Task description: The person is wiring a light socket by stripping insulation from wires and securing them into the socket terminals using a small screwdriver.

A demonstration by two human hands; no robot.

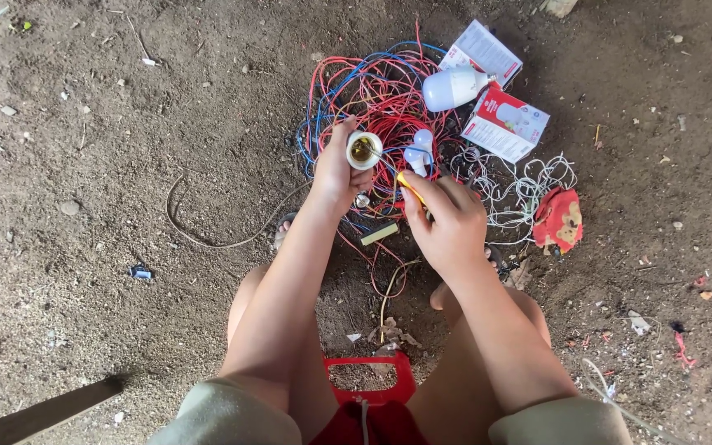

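Head view, looking down past both knees onto bare dirt ground (pixel 84 272). The left hand (pixel 335 169) grips a round white lamp socket (pixel 364 150) at frame centre, its brass-lined mouth facing the camera. The right hand (pixel 447 222) is clenched around a yellow-handled tool (pixel 409 186); only the yellow end shows, the rest lying hidden in the fist, and its tip cannot be made out. Just right of the socket, a small pale blue-and-white fitting (pixel 419 150) rests on the wires; its kind is unclear.

Above the hands lies one tangled heap of red and blue insulated wire (pixel 372 91); a second, smaller tangle of white wire (pixel 521 185) lies to the right. One large white bulb (pixel 453 86) rests at upper centre-right beside two red-and-white cardboard bulb boxes (pixel 504 124); their contents cannot be seen. One crumpled red cloth (pixel 558 218) lies at right. A red plastic stool (pixel 372 387) is partly covered between the legs. A dark plank (pixel 39 416) is cut off at lower left.
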